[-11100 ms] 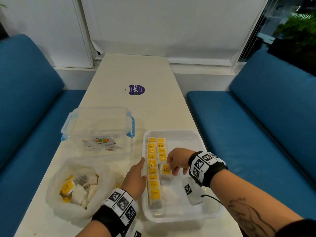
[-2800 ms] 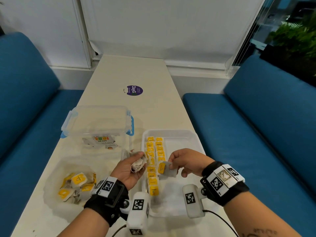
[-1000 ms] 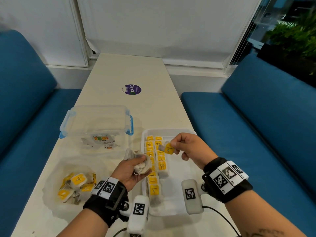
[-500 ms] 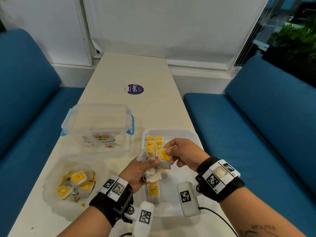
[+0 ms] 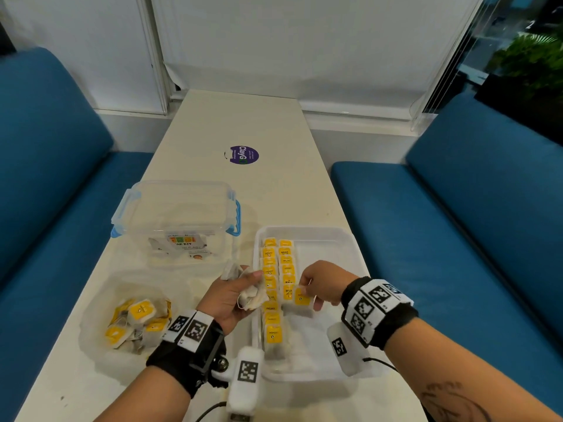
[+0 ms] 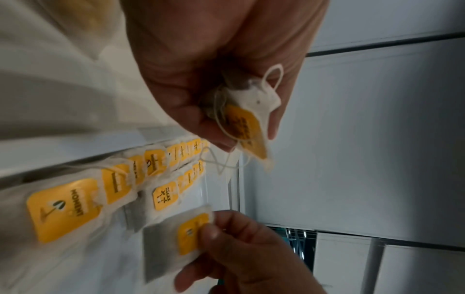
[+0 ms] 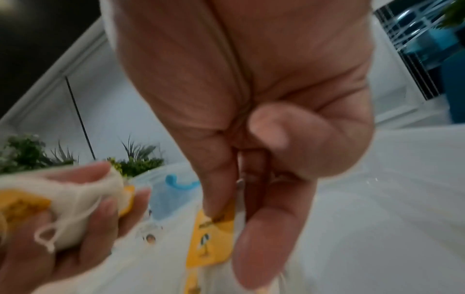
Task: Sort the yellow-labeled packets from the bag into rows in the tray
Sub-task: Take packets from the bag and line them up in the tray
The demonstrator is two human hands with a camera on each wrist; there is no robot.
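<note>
A white tray [image 5: 332, 236] holds two rows of yellow-labeled packets [image 5: 269, 271], a long left row and a shorter right row. My right hand [image 5: 313, 292] pinches one packet [image 5: 302, 300] by its yellow label [image 6: 192, 232] low over the near end of the right row. My left hand [image 5: 240, 295], just left of the tray, grips a bunch of packets [image 5: 253, 295] with strings [image 6: 271, 75] hanging loose. A clear plastic bag [image 5: 100, 303] at the left holds several more packets [image 5: 140, 310].
A clear lidded box with blue latches [image 5: 176, 214] stands behind the bag. A purple sticker [image 5: 243, 155] lies farther up the white table [image 5: 243, 123]. Blue bench seats [image 5: 441, 239] run along both sides. The tray's right half [image 5: 329, 269] is bare.
My right hand took a packet from the bunch in my left hand and carried it down to the near end of the right row. My left hand drew back to the left.
</note>
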